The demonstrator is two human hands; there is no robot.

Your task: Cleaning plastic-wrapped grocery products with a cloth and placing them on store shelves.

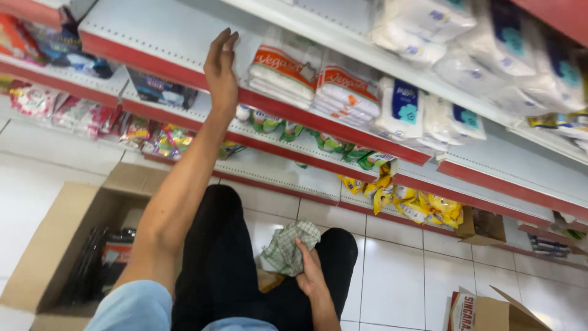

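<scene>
Head view: left hand (222, 67) lies flat, grip open and holding nothing, on the bare white shelf (153, 37) beside two orange-banded packs (312, 79). Right hand (311, 276) near the knees has its grip closed on one checked cloth (288, 245) (bunched). Open cardboard box (61, 245) sits near left.

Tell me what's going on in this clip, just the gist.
A person crouches in a shop aisle before red-edged shelves. The left hand reaches up with flat open fingers to a bare stretch of shelf, beside orange-and-white packs. The right hand holds a checked cloth over the knee. An open cardboard box sits on the tiled floor to the left.
</scene>
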